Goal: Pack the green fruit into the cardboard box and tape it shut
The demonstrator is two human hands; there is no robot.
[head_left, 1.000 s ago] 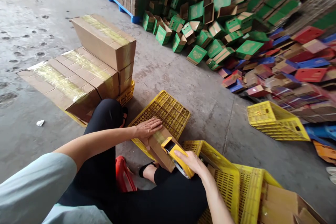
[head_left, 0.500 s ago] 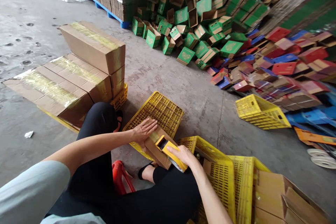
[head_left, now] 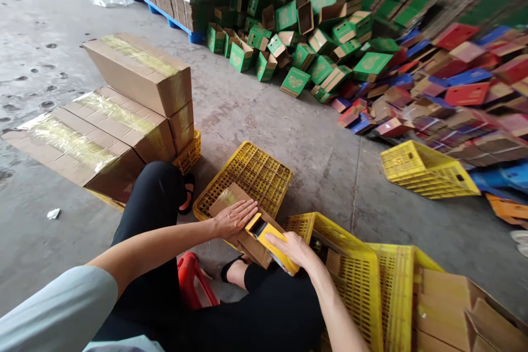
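Resting palm-down with fingers extended on the cardboard box (head_left: pixel 253 247), which overhangs the near side of the yellow crate (head_left: pixel 264 168), the left hand (head_left: pixel 236 218) could be knocked by the tape dispenser (head_left: pixel 268 243) clasped in the right hand (head_left: pixel 292 247) if the box tilted.

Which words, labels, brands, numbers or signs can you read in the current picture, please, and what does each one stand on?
No text can be read.
Green cartons: pale printed marks, too small and blurred to read.
Yellow tape dispenser in the right hand: no legible lettering.
Small brown carton under the left hand: no readable lettering shows.
Large brown cartons: no readable lettering shows.
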